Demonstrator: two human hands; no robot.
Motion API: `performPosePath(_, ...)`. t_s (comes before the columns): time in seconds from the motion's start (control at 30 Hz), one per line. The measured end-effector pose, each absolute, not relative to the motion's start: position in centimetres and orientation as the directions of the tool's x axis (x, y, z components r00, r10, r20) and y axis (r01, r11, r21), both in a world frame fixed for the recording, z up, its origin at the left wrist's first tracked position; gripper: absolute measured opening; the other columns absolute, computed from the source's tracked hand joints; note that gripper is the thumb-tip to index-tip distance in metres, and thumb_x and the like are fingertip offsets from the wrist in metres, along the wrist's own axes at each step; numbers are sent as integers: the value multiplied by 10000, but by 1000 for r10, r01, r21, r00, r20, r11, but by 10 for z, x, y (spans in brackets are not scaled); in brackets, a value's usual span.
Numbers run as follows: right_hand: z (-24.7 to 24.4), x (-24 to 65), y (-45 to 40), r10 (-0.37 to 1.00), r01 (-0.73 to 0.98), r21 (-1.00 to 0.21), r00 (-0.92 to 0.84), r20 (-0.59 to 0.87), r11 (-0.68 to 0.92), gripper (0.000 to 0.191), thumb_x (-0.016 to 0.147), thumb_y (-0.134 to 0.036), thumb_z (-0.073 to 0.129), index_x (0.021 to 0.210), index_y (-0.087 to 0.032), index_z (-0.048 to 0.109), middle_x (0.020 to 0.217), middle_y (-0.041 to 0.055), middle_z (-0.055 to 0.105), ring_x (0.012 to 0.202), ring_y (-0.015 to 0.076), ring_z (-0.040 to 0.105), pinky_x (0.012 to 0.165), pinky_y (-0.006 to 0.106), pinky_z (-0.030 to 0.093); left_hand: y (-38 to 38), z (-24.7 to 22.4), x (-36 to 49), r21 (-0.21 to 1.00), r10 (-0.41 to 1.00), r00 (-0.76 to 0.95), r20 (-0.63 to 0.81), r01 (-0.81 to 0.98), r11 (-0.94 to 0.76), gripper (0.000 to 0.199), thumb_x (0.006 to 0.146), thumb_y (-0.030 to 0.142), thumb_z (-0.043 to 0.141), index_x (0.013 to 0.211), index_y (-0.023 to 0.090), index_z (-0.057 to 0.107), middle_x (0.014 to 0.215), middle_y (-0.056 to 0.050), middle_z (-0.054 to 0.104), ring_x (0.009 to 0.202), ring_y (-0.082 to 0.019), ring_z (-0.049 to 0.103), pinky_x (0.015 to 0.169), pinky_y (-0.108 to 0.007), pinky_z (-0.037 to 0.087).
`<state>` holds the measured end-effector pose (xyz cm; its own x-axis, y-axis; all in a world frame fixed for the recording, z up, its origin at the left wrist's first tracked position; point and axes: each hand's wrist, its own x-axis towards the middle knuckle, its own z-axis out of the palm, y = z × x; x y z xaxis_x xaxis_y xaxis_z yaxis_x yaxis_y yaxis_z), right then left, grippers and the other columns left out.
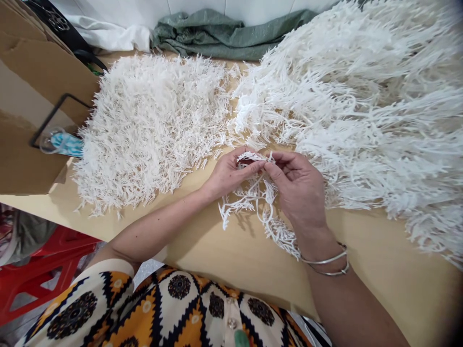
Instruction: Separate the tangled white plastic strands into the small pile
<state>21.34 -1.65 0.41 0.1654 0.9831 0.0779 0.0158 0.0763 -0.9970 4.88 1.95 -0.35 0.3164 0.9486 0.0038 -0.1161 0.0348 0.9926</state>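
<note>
White fringed strand [270, 193], pinched above the table [213, 246].
Left hand [229, 173] and right hand [302, 188] meet, fingertips clamped on its far part; its tail trails nearward beneath the right, toward the bangles [325, 261]. A tufted pile [155, 125] lies beyond.

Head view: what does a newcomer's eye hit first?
Probably the right heap, white and stringy, filling the upper right; then the left heap, white and shorter-fringed, upper left. Mid-frame, the left hand and right hand pinch white strands. A box stands far left.
</note>
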Motion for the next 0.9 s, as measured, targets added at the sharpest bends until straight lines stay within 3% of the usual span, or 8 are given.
performPosePath(0.1, 4, 214, -16, 978, -17, -996, 194, 79, 84, 137, 891, -351, 829, 958, -255, 757, 875, -17, 730, 801, 131, 685, 783, 298, 587, 18, 0, 49, 991, 937, 348, -3, -128, 51, 443, 862, 584, 812, 949, 170, 685, 864, 6, 728, 783, -83, 644, 782, -249, 534)
performPosePath(0.23, 5, 211, -16, 982, -186, -982, 189, -21, 15, 129, 894, -342, 803, 886, -250, 712, 830, -25, 670, 766, 114, 631, 742, 260, 555, 16, 3, 49, 990, 903, 429, -23, -115, 80, 439, 868, 570, 814, 945, 157, 686, 846, 6, 721, 766, -85, 651, 762, -241, 541)
performPosePath(0.43, 5, 206, -12, 969, -263, -964, 228, -99, -37, 209, 871, -363, 821, 824, -242, 656, 774, -31, 600, 701, 108, 559, 678, 258, 501, 17, 6, 44, 998, 874, 483, 48, -63, -20, 408, 907, 551, 782, 926, 153, 691, 844, -12, 727, 780, -95, 662, 777, -241, 545)
performPosePath(0.57, -4, 222, 1, 932, -287, -956, 327, -160, -63, 329, 811, -434, 872, 804, -247, 601, 730, -40, 591, 691, 120, 600, 683, 276, 508, 7, 10, 45, 999, 745, 666, 39, -36, -20, 363, 928, 504, 769, 966, 150, 694, 819, -3, 707, 715, -87, 628, 712, -239, 520)
performPosePath(0.63, -8, 230, 4, 929, -233, -971, 343, -136, -56, 337, 813, -453, 872, 822, -246, 606, 728, -41, 603, 702, 124, 618, 701, 281, 514, 2, 10, 49, 1000, 732, 681, 27, -26, -12, 340, 934, 482, 761, 974, 153, 688, 819, 5, 691, 715, -83, 614, 710, -239, 508)
performPosePath(0.73, -10, 235, 1, 950, 1, -1000, 310, -21, -23, 199, 885, -401, 799, 883, -243, 678, 772, -28, 651, 723, 125, 612, 719, 293, 503, -1, 9, 52, 1000, 778, 628, 19, -27, -3, 333, 915, 480, 758, 931, 162, 658, 799, 17, 652, 715, -85, 591, 715, -250, 499)
performPosePath(0.9, 13, 217, -2, 984, 300, -950, 125, 128, 86, 32, 908, -263, 725, 899, -235, 737, 810, -4, 702, 704, 135, 613, 707, 327, 518, -17, 12, 37, 998, 817, 573, -61, 36, 49, 284, 845, 389, 807, 864, 172, 625, 772, 16, 655, 689, -83, 573, 691, -259, 491)
